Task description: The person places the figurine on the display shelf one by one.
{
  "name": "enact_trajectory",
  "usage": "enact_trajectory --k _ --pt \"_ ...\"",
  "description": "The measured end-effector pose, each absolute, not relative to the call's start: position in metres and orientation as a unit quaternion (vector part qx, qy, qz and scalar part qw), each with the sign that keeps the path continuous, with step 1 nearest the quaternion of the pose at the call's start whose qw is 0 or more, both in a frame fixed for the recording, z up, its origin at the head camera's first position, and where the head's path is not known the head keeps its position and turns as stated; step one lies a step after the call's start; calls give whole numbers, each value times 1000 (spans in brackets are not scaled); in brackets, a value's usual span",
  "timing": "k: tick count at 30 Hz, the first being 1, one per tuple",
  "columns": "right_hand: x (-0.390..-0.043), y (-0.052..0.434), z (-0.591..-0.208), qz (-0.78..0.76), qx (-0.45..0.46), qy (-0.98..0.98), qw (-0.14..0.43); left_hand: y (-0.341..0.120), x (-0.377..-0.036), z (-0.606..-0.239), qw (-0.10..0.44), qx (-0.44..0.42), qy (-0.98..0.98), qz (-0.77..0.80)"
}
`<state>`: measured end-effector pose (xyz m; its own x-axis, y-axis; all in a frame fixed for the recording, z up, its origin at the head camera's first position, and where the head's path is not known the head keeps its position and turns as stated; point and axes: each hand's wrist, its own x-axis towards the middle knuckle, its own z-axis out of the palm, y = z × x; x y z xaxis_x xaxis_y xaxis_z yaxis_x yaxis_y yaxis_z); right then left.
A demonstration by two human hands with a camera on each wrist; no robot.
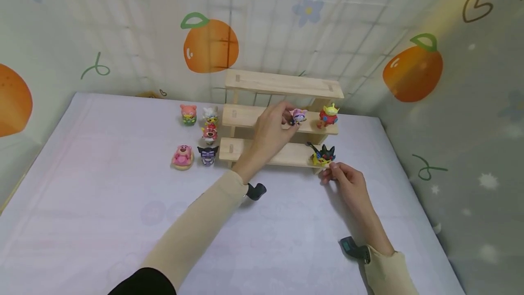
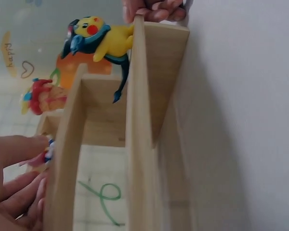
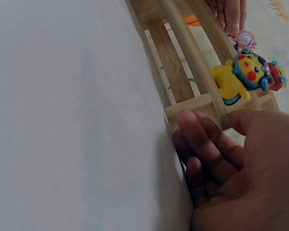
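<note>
Wooden tiers point(image 1: 288, 154), gaps between; right hand point(image 1: 350, 185) pinches edge.

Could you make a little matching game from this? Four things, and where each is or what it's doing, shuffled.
1. Left hand
2. Yellow figure with dark tail
3. Green-headed figure in red
4. Purple-and-black figure

A. on the table, left of the steps
B. on the bottom step
C. holding a small pink-and-white figure
D. on the middle step

Pairs: 1-C; 2-B; 3-D; 4-A
</note>
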<state>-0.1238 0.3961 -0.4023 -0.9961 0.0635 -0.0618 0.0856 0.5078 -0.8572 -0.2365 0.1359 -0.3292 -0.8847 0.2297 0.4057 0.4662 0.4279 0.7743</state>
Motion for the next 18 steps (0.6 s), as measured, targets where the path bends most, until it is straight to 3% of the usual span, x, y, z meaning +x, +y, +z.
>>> enact_trajectory --k 12,18 --pt "-125 398 -400 -484 46 874 10 64 -238 -320 133 -224 -812 -522" --pt "-124 397 -402 -490 41 871 13 27 -237 -319 178 -233 -795 -531"
